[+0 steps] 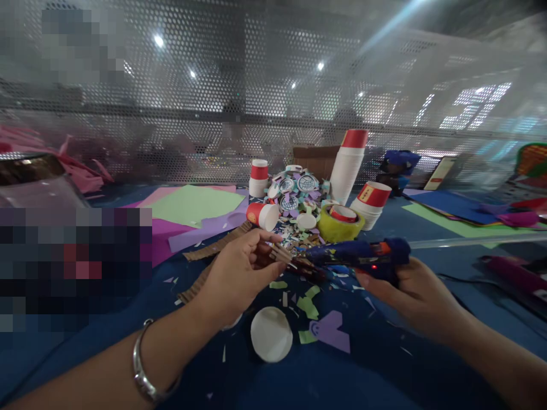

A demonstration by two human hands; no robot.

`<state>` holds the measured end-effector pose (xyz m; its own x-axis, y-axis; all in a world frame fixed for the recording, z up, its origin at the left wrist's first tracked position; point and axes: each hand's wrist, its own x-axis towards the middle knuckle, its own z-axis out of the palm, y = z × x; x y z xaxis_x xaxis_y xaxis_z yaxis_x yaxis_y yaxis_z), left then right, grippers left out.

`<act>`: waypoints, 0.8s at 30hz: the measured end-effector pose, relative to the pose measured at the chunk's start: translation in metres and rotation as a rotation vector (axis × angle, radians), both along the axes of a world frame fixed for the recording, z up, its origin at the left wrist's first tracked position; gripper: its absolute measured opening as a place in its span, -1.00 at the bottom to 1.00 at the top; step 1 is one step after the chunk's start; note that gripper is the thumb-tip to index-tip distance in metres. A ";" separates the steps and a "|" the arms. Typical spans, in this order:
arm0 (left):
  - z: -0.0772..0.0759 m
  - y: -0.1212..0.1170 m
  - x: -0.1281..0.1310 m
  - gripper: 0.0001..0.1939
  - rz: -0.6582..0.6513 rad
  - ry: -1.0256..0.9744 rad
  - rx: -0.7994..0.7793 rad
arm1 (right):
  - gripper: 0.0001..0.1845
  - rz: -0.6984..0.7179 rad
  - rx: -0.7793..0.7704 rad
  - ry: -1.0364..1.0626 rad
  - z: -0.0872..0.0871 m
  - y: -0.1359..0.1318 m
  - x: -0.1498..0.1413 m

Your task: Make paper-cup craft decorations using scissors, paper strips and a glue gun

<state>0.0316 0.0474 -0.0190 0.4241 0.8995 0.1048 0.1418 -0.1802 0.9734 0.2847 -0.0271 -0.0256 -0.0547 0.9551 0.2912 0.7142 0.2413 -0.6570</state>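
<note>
In my right hand (405, 296) is a blue hot glue gun (354, 255) with a red light lit on its side; its nozzle points left. My left hand (243, 273) pinches a few thin pale strips (284, 255), perhaps cardboard or wooden sticks, close to the nozzle. Whether the nozzle touches them I cannot tell. Below the hands lies a white paper disc (272, 334). Beside it are a purple paper cutout (331, 331) and green paper scraps (308, 303). Brown corrugated cardboard strips (217, 242) lie partly behind my left hand.
Red and white paper cups (348, 171) stand stacked at the back, beside a heap of decorated paper discs (294, 191). A yellow tape roll (341, 225) sits before them. Coloured paper sheets (196, 205) lie left, others right. A dark cable (470, 280) runs at the right.
</note>
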 end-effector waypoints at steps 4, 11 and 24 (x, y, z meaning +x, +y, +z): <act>0.001 -0.001 0.000 -0.58 -0.003 0.026 -0.007 | -0.65 0.025 0.039 0.010 0.001 -0.002 -0.005; 0.001 -0.001 0.001 -0.57 -0.010 0.045 -0.013 | -0.71 0.003 0.061 -0.055 -0.004 -0.002 -0.002; 0.000 -0.003 0.000 -0.62 -0.027 0.021 -0.032 | -0.61 0.135 0.369 -0.360 0.002 0.001 -0.007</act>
